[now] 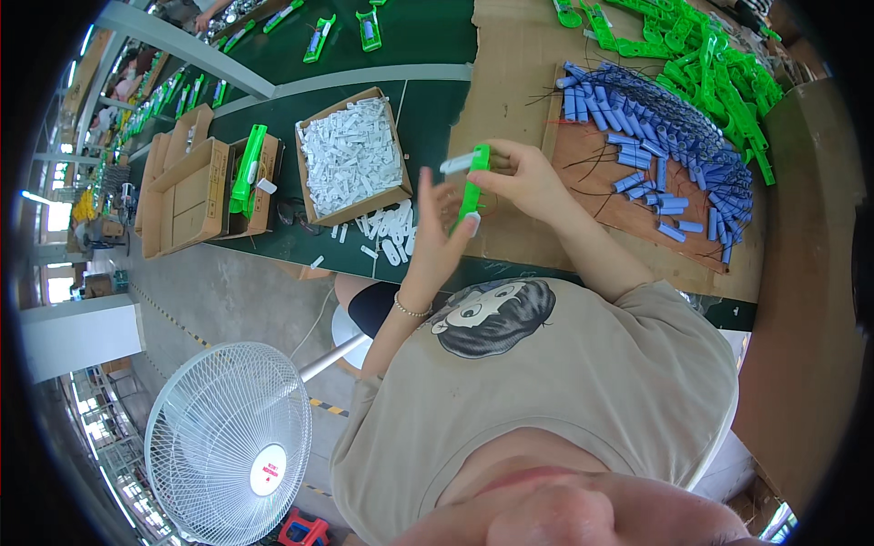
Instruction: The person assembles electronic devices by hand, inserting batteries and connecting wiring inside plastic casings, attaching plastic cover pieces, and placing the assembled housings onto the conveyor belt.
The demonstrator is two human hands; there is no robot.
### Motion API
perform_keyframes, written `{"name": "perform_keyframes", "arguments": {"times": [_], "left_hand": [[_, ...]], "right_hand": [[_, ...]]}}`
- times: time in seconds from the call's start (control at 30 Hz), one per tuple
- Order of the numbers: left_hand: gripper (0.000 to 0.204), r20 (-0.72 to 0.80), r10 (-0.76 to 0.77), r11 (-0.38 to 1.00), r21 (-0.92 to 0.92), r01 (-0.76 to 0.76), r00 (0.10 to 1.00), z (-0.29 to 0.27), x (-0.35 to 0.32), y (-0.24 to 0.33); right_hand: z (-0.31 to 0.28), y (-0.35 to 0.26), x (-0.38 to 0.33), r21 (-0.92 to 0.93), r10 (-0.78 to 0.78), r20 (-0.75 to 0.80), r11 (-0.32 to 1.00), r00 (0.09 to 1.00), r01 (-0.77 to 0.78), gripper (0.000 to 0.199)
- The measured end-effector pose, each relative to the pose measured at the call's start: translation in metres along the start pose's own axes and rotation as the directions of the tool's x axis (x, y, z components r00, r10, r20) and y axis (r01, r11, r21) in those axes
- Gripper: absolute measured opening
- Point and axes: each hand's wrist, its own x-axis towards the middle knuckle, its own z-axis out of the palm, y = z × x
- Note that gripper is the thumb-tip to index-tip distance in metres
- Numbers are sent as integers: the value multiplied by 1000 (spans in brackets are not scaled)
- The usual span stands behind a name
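Observation:
In front of my chest, a slim green plastic housing (472,193) is held upright between both hands. My right hand (521,177) pinches its upper part between thumb and fingers. A pale cylinder-like piece (458,165) sticks out to the left at that top end; its exact kind is unclear. Around the lower end is my left hand (439,218), its thumb against a small white part (472,221) and its index finger stretched up. The left palm side is partly hidden.
A carton of small white plastic parts (353,155) stands left, with loose white parts (391,232) spilling before it. Blue wired cylinders (660,155) cover a cardboard tray at right, below piled green housings (710,73). Open cartons (187,205) and a white fan (228,446) are left.

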Motion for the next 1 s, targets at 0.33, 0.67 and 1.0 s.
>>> {"name": "perform_keyframes", "arguments": {"times": [0.33, 0.67, 1.0], "left_hand": [[44, 50, 560, 719, 468, -514, 827, -21, 8, -5], [59, 176, -197, 955, -188, 229, 965, -11, -7, 31], [56, 37, -62, 994, -90, 65, 997, -6, -5, 26]], "right_hand": [[-11, 16, 2, 296, 7, 370, 947, 929, -125, 39], [1, 8, 1, 123, 150, 190, 977, 970, -175, 38], [7, 10, 2, -242, 95, 12, 966, 995, -90, 22]]}}
